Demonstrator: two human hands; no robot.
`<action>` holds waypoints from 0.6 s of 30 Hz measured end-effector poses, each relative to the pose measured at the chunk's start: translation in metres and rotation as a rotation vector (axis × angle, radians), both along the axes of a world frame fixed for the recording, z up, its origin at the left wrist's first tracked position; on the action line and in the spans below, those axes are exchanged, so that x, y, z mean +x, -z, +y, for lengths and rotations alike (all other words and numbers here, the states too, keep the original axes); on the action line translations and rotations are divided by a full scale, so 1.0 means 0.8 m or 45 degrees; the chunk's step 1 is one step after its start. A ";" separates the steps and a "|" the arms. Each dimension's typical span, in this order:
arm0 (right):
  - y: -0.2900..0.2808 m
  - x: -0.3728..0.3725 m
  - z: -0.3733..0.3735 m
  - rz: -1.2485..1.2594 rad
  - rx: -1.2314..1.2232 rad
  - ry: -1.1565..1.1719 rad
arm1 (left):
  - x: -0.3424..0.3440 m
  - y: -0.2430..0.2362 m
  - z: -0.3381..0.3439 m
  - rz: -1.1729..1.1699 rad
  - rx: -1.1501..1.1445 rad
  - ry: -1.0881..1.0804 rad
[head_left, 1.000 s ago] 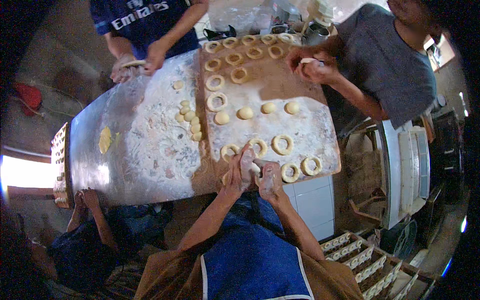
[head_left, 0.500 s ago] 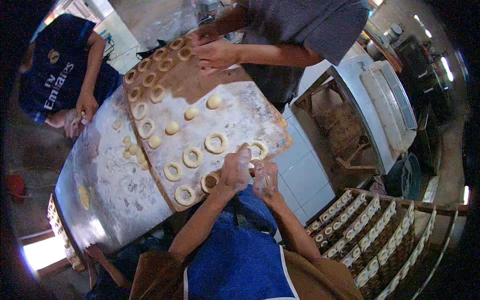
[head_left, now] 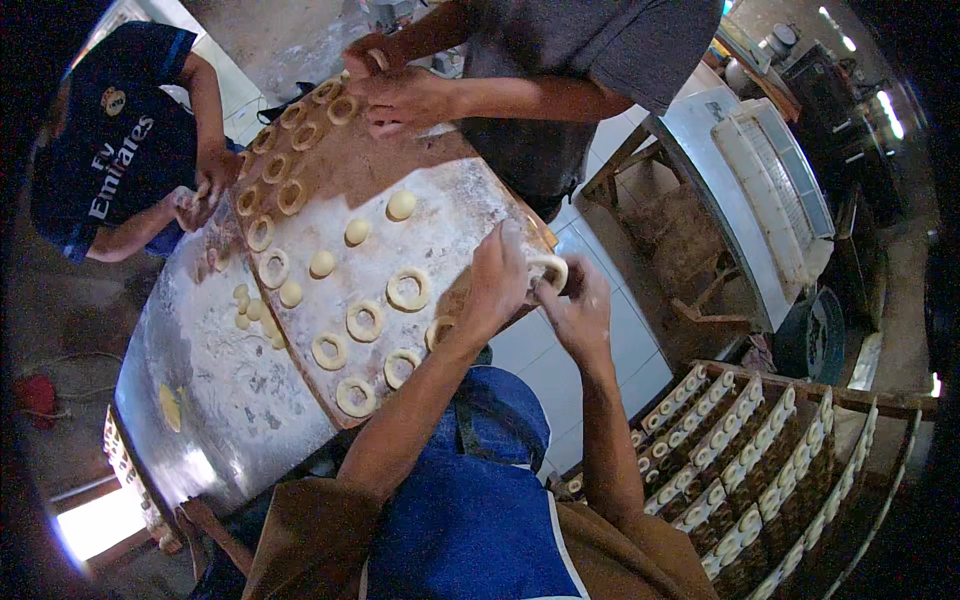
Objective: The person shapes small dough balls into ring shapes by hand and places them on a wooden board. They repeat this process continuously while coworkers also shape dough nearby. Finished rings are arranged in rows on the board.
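Note:
Above the right edge of a floured wooden board [head_left: 460,200], a pale dough ring [head_left: 556,268] hangs between my two hands. My right hand [head_left: 583,310] has thumb and fingers closed on it; my left hand [head_left: 497,280] grips its left side, partly hiding it. Several dough rings [head_left: 407,289] lie on the board left of my hands, others [head_left: 291,196] farther back. Several round dough balls [head_left: 357,231] form a row across the middle, and smaller pieces [head_left: 256,308] sit on the steel surface beside the board.
Co-workers' hands work at the back right [head_left: 410,100] and left [head_left: 200,205]; another arm [head_left: 220,540] shows lower left. A rack [head_left: 905,400] of ring-laden trays stands lower right, a metal-topped unit [head_left: 690,140] and dark tub [head_left: 810,350] at the right.
The view has swung, shifting the board leftward. My hands have moved up and rightward over the board's edge, bringing the held ring into sight. The co-worker at right now leans over the board's back.

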State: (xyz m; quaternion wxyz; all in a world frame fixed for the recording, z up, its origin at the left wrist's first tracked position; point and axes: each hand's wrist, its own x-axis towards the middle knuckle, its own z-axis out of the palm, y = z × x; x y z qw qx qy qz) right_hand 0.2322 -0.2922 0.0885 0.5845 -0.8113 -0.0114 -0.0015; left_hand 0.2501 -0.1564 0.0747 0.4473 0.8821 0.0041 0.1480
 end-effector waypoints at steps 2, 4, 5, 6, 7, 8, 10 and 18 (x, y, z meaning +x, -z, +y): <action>-0.013 0.012 -0.006 0.346 -0.271 0.099 | 0.014 -0.027 -0.004 0.425 0.173 0.022; 0.016 -0.001 -0.019 0.247 -0.479 0.174 | 0.016 0.000 0.011 0.239 0.657 0.029; 0.029 -0.008 -0.026 0.195 -0.582 0.217 | 0.016 -0.001 0.015 0.252 0.546 0.069; 0.037 -0.009 -0.035 0.245 -0.568 0.191 | 0.018 -0.002 0.017 0.264 0.436 0.108; 0.034 -0.007 -0.031 0.231 -0.544 0.170 | 0.013 -0.003 0.024 0.295 0.331 0.136; 0.029 -0.003 -0.026 0.216 -0.521 0.147 | 0.010 0.008 0.031 0.229 0.244 0.219; 0.045 0.006 -0.017 0.007 -0.544 0.125 | 0.015 0.038 0.025 0.278 0.238 0.215; 0.061 -0.003 -0.004 -0.295 -0.466 0.220 | -0.081 0.020 0.146 -0.214 0.162 -0.388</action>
